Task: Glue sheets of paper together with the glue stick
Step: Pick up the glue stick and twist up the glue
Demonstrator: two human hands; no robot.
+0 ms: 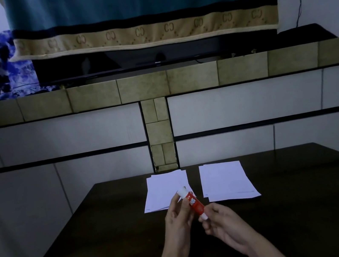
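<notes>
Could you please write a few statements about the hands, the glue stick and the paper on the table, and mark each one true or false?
1. Both hands hold the glue stick. True: the left hand grips its upper part and the right hand pinches its lower end.
2. Two stacks of white paper lie on the dark table. True: the left paper stack and the right paper stack lie apart.
3. The glue stick lies flat on the table. False: it is held above it, tilted.
4. The glue stick's body is blue. False: it is red with white ends.
</notes>
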